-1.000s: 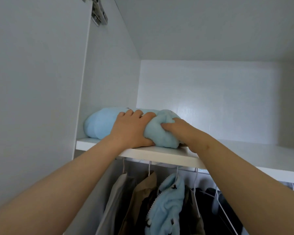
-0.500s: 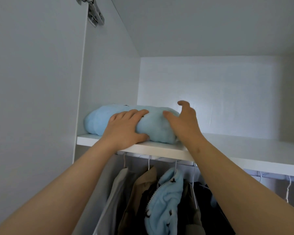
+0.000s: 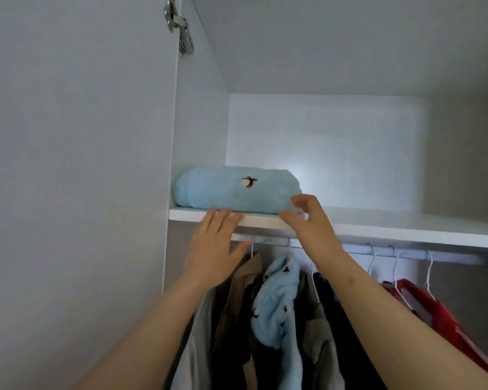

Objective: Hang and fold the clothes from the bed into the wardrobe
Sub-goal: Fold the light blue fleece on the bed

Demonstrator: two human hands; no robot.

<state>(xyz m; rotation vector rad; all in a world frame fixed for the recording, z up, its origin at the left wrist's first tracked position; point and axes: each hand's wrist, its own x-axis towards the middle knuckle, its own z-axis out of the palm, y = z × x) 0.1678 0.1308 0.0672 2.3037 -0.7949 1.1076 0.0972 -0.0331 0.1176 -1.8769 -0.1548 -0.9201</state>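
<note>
On the top shelf (image 3: 378,223) of the white wardrobe (image 3: 321,142), at its left end and close against the side wall, lies a folded light blue fleece garment (image 3: 234,190), a small dark red and white motif showing on its upper face. Both hands are off it and released, fingers spread and holding nothing. The left hand (image 3: 213,249) is below the shelf's front edge, palm away from the camera, its fingertips reaching up to the edge just under the garment; whether they touch the board is hard to tell from this angle. The right hand (image 3: 310,223) is raised in front of the garment's right end, thumb and fingers apart, and seems just clear of the fleece. Under the shelf a pale rail (image 3: 383,250) runs across, with clothes on white hangers (image 3: 395,266): a beige jacket (image 3: 245,280) behind the left hand, a light blue zipped fleece (image 3: 276,299) beside it, dark garments (image 3: 330,319) to its right, and a red garment (image 3: 440,313) further right, behind the right forearm. The open door (image 3: 68,164) fills the left of the view, its metal hinge (image 3: 181,26) near the top.
</note>
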